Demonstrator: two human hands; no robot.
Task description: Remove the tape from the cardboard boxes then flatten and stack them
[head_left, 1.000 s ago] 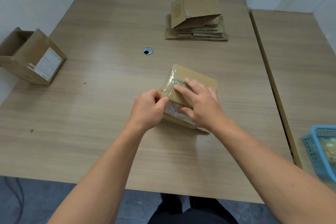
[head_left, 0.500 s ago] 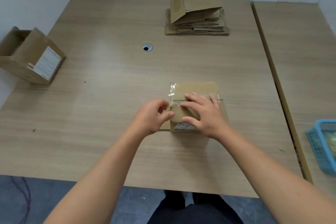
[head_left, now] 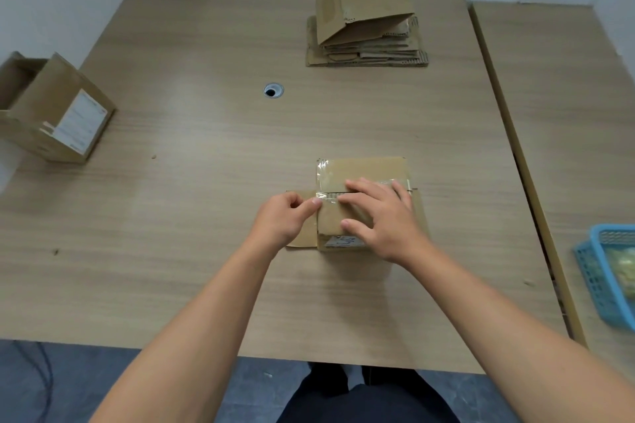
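A small cardboard box [head_left: 364, 170] lies on the wooden table [head_left: 192, 203] in front of me, with clear tape [head_left: 324, 178] across its top seam. My right hand [head_left: 381, 216] presses flat on the box with spread fingers. At the box's left edge, my left hand [head_left: 285, 220] pinches the end of the tape between thumb and forefinger. A side flap sticks out flat under my left hand. At the far side of the table stands a stack of flattened boxes [head_left: 367, 51], its top piece half raised.
An open cardboard box [head_left: 58, 113] with a white label lies on its side at the table's left edge. A cable hole [head_left: 273, 91] sits mid-table. A blue plastic basket [head_left: 608, 271] stands on the adjoining table at the right. White walls close in the far side.
The box was tilted up a second ago and now lies flat on the table. My left hand let go briefly, then came back to pinch the tape end at the left edge.
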